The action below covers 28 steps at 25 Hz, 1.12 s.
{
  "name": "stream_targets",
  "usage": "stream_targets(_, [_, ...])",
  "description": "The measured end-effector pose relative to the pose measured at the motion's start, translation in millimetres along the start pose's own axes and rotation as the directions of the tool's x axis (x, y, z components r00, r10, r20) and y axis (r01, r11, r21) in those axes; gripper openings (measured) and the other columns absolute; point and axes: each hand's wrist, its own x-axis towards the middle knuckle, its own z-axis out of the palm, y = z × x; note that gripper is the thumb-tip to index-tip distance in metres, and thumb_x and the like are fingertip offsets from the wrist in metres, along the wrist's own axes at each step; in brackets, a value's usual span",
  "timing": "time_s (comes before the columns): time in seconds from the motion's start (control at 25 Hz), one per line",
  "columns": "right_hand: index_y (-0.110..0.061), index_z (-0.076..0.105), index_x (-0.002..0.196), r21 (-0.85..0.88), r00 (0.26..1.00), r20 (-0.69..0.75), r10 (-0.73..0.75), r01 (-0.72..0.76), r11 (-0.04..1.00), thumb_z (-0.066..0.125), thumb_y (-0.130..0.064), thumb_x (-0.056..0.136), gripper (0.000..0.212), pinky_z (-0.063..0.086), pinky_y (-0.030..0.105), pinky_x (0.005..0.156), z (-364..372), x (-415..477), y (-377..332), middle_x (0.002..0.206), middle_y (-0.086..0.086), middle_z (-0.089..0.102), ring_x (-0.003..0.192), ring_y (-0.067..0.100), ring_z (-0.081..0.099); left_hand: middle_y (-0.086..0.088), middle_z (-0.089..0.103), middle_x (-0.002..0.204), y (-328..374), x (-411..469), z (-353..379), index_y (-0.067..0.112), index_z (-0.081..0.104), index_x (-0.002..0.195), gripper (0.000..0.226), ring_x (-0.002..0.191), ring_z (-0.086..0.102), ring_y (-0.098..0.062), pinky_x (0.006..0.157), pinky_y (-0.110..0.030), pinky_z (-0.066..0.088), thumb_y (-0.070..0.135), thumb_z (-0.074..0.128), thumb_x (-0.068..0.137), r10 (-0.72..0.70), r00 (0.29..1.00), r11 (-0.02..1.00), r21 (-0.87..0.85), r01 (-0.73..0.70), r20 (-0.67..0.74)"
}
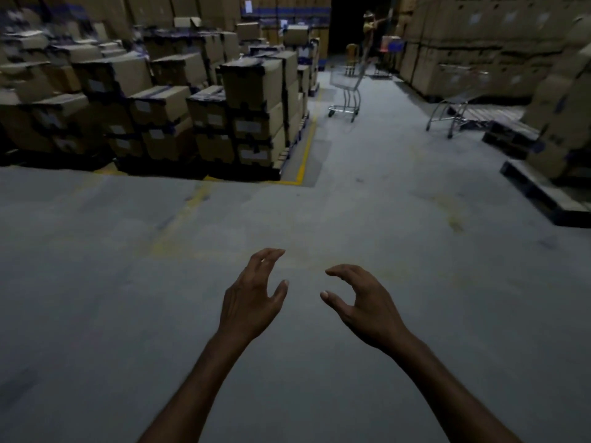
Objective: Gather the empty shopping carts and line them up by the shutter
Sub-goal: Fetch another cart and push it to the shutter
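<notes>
So, left hand point(252, 298): held out over the floor point(351, 212), fingers point(271, 254) loosely curled, thumb spread apart, gripping nothing.
Right hand point(364, 302): just beside the left, a gap between the two; fingers point(339, 271) curved toward the thumb in a loose C, nothing held.
First cart point(347, 87): wire shopping cart, upright in the aisle, well ahead of the right-hand fingers, untouched; basket looks empty.
Second cart point(460, 107): ahead and off to the right of the fingers, well apart from them, blurred; stands beside a bare pallet point(505, 115).
Boxes point(249, 100): cardboard stacks ahead-left of the left-hand fingers, edged by a yellow floor line point(303, 155).
Person point(369, 30): far down the aisle beyond the first cart, too dim for detail.
</notes>
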Motion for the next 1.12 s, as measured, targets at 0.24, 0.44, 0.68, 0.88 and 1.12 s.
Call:
stream_targets(0.24, [-0.036,0.063,0.129,-0.025,0.991,-0.11,0.074,-0.077,0.997,0.067,-0.055,0.092,0.041,0.05,0.033,0.099,-5.2,119.4,44.8,0.135,-0.015,0.057,0.123,0.006,0.055,0.02,0.037,0.152,-33.7,137.5,41.6,0.043,0.038,0.148,0.06,0.118,0.06,-0.01,0.071,-0.033,0.058,0.042,0.064,0.094,0.083,0.996,0.995,-0.065,-0.081,0.038])
stream_targets(0.44, [-0.036,0.062,0.131,-0.032,0.977,-0.153,0.15,-0.157,0.987,0.067,-0.054,0.093,0.043,0.047,0.032,0.102,-8.6,199.8,91.6,0.138,-0.015,0.056,0.126,0.005,0.052,0.022,0.035,0.152,-40.7,230.4,95.1,0.043,0.036,0.148,0.059,0.118,0.059,-0.008,0.072,-0.035,0.059,0.043,0.063,0.095,0.148,0.985,0.985,-0.108,-0.137,0.094])
stream_targets(0.68, [-0.038,0.06,0.134,-0.049,0.969,-0.187,0.162,-0.174,0.984,0.065,-0.057,0.093,0.045,0.042,0.028,0.104,-23.1,304.7,183.6,0.141,-0.017,0.053,0.131,0.003,0.047,0.022,0.032,0.154,-29.7,351.9,182.4,0.042,0.035,0.151,0.063,0.113,0.06,-0.007,0.066,-0.03,0.057,0.041,0.064,0.095,0.196,0.976,0.975,-0.125,-0.184,0.096])
stream_targets(0.88, [-0.037,0.058,0.135,-0.046,0.974,-0.177,0.143,-0.154,0.987,0.063,-0.058,0.094,0.047,0.045,0.033,0.104,-64.4,411.6,273.7,0.141,-0.015,0.054,0.13,0.006,0.048,0.021,0.031,0.156,-9.3,467.0,251.7,0.043,0.032,0.152,0.066,0.11,0.061,-0.008,0.062,-0.03,0.057,0.042,0.064,0.094,0.23,0.97,0.969,-0.111,-0.221,0.084])
stream_targets(1.12, [-0.036,0.058,0.136,-0.072,0.979,-0.156,0.135,-0.147,0.986,0.063,-0.058,0.094,0.048,0.043,0.029,0.103,-103.6,523.8,355.0,0.141,-0.014,0.054,0.13,0.007,0.048,0.021,0.034,0.155,14.2,583.1,315.5,0.042,0.036,0.151,0.064,0.1,0.063,-0.01,0.06,-0.025,0.051,0.042,0.065,0.094,0.193,0.98,0.976,-0.109,-0.186,0.055])
